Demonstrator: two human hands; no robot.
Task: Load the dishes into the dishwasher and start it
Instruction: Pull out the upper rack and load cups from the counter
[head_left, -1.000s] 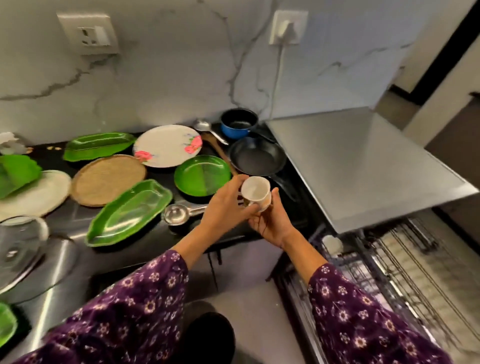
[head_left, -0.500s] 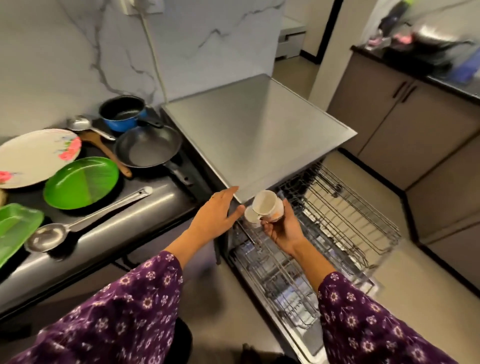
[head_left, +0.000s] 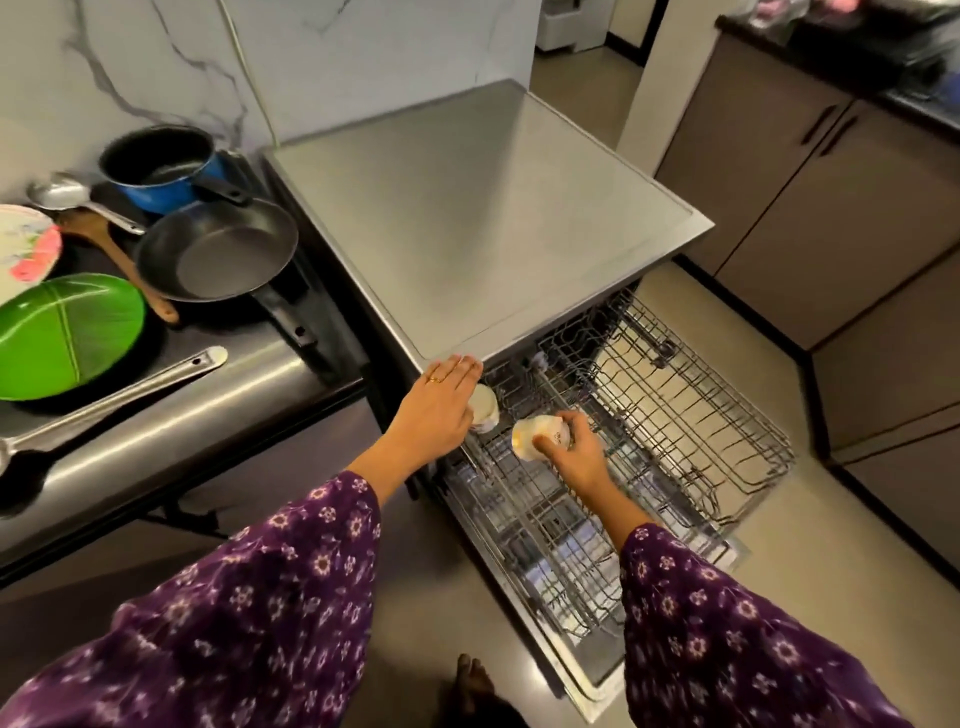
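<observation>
The dishwasher stands open with its upper wire rack pulled out over the lowered door. My right hand grips a white cup, tipped mouth-down, just over the rack's left part. Another white cup sits at the rack's left corner. My left hand lies over this cup's left side with fingers straight, fingertips at the dishwasher's front corner. Whether the palm touches the cup is hidden.
On the counter to the left lie a black frying pan, a blue saucepan, a green plate, a steel ladle, a wooden spatula and a floral plate. Brown cabinets line the right. A foot is below.
The view swung from the counter to the dishwasher. My right hand carried the cup down to the upper rack and turned it over. My left hand let go of it and reached to the rack's corner.
</observation>
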